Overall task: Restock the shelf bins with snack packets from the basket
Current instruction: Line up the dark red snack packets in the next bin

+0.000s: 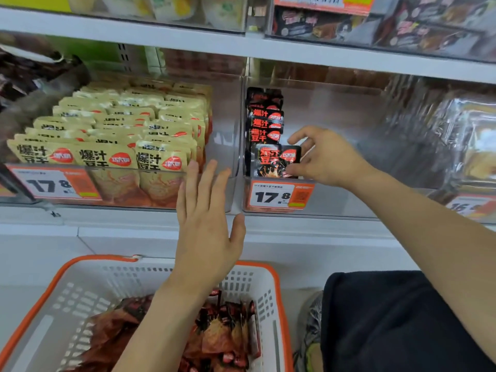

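Observation:
A white basket with an orange rim (279, 285) sits low in front, holding several dark red snack packets (220, 336). My right hand (324, 157) pinches a black packet (273, 159) standing at the front of a row of black packets (264, 116) in the clear middle bin (335, 202). Most of that bin is bare. My left hand (206, 224) hovers above the basket with fingers straight and spread, holding nothing, in front of the gap between the two bins. The left bin (222, 146) is packed with beige packets (107, 130).
Orange price tags reading 17.8 hang on the fronts of both bins (279, 196). A shelf above carries more clear bins of goods (375, 25). Another bin of wrapped snacks (461, 146) stands at the right. My dark-clothed knee (389, 318) is beside the basket.

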The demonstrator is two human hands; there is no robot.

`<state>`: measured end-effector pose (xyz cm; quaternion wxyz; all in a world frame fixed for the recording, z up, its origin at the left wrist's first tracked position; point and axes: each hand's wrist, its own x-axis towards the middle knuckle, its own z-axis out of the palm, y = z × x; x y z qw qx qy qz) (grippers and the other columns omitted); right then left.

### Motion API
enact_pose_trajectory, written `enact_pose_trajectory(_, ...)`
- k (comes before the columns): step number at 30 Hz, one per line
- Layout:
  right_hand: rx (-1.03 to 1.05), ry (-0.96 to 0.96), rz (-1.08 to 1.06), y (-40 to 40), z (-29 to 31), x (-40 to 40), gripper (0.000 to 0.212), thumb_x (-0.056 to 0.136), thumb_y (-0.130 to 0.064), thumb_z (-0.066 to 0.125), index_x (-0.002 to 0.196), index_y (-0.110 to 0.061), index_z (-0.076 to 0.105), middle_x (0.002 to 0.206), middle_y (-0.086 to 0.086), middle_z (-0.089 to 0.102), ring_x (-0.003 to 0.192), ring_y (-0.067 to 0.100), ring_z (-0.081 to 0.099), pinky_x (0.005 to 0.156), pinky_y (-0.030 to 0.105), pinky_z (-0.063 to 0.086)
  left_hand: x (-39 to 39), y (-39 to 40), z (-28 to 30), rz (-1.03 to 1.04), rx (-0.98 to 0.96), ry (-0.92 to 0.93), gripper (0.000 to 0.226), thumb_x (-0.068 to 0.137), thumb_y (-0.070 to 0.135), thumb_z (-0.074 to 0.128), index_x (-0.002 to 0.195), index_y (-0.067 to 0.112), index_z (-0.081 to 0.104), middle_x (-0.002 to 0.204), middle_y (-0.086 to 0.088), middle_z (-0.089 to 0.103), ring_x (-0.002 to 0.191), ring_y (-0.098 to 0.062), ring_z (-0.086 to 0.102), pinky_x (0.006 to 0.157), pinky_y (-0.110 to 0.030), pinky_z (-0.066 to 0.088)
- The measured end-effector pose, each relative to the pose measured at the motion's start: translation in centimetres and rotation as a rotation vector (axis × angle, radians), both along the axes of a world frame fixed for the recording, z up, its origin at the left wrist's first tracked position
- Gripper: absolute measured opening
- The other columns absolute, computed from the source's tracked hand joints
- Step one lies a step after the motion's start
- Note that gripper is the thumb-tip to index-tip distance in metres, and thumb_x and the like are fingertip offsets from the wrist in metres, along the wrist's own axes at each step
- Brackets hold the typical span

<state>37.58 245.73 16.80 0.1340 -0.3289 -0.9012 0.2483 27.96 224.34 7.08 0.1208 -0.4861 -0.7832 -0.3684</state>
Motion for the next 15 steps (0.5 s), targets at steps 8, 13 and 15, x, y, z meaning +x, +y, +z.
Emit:
enact_pose_trajectory(8,0.336,0.419,0.008,-3.4,0.9,0.1,0.023,0.092,-0.016,0.064,0.115,-0.019,0.067,0.105,0.001,0.048,0.079,-0.001,0.050,0.079,0.013,0.040,0.1,-1.6,1.1,-0.059,0.461,-0.064,0.028,0.089,-0.005,0.053,0.113,-0.002,0.066,0.128,-0.016,0.060,0.132,-0.026,0.049,0.111,-0.037,0.037)
enact_pose_trajectory(13,0.179,0.417,0.450,-11.8,-3.0,-0.1,0.015,0.087,-0.003,0.061,0.099,-0.011,0.064,0.090,-0.003,0.052,0.070,0.001,0.050,0.066,0.015,0.040,-0.8,-4.1,-3.8,-0.002,0.240,-0.352,0.019,0.094,0.000,0.052,0.096,0.014,0.065,0.092,0.003,0.064,0.085,-0.003,0.057,0.075,-0.011,0.040)
enact_pose_trajectory(15,-0.061,0.184,0.509,-14.0,-6.6,-0.4,0.016,0.088,-0.008,0.063,0.102,-0.015,0.063,0.090,-0.003,0.056,0.068,0.005,0.053,0.067,0.021,0.045,-1.5,-5.7,-8.0,0.011,-0.061,-0.475,0.016,0.097,0.009,0.054,0.102,0.021,0.063,0.100,0.005,0.063,0.089,-0.004,0.057,0.076,-0.017,0.042)
